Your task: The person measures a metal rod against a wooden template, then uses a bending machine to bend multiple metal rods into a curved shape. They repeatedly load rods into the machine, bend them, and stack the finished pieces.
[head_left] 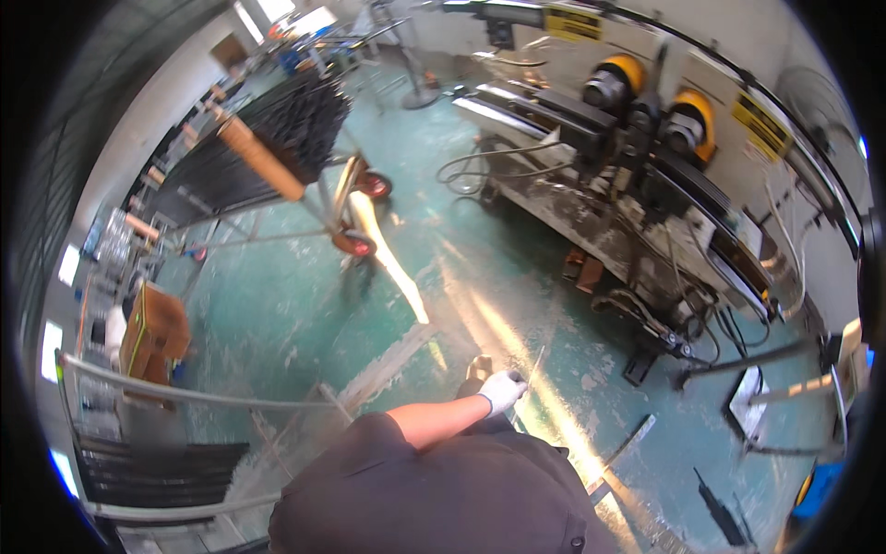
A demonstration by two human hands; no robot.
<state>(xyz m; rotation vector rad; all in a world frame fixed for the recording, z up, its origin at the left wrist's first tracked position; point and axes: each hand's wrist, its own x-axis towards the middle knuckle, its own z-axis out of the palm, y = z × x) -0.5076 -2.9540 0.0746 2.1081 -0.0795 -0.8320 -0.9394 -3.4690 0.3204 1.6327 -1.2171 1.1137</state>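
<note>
My left hand (503, 391), in a white glove, reaches across in front of my dark-clothed body. Its fingers are curled closed around a thin, pale rod-like piece (537, 366), whose upper end sticks out past the fingers. What kind of rod it is I cannot make out. Below the hand, part of the rod seems to run on toward the floor. The tip of a shoe (479, 367) shows just beyond my wrist. My right hand is out of sight.
A machine (591, 175) with two yellow-capped motors and hanging cables stands at the right. A wheeled rack (258, 138) of dark bars is at the far left. A cardboard box (155, 328) and metal rails (212, 395) are on the left. Metal bars (630, 441) lie at the lower right.
</note>
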